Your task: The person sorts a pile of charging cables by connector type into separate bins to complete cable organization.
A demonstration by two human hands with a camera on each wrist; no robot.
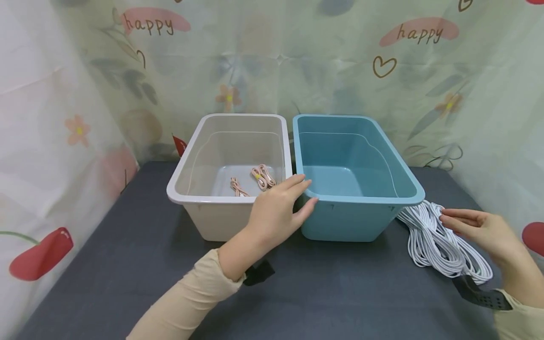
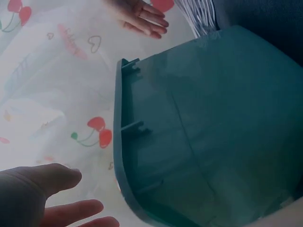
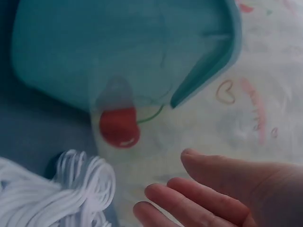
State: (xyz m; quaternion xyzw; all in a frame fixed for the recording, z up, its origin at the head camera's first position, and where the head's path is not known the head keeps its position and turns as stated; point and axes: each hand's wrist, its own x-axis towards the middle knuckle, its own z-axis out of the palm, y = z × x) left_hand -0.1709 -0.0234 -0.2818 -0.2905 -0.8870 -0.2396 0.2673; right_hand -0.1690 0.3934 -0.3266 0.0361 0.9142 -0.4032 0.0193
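Note:
My left hand (image 1: 276, 205) is over the front corner where the beige bin (image 1: 212, 199) and the blue bin (image 1: 365, 200) stand side by side. Its fingers are fairly straight and hold nothing; whether they touch a rim I cannot tell. Inside the beige bin lie small tied bundles of pinkish cord (image 1: 264, 177), partly behind the front rim. To the right of the blue bin is a large coiled bundle of white cord (image 1: 442, 243). My right hand (image 1: 488, 231) hovers beside it with extended fingers and nothing in its grasp, apart from the cord in the right wrist view.
Both bins rest on a dark cloth-covered table (image 1: 127, 264). A patterned curtain (image 1: 272, 71) encloses the back and sides. Thin grey loops of cord (image 1: 450, 156) lie by the curtain at the back right corner.

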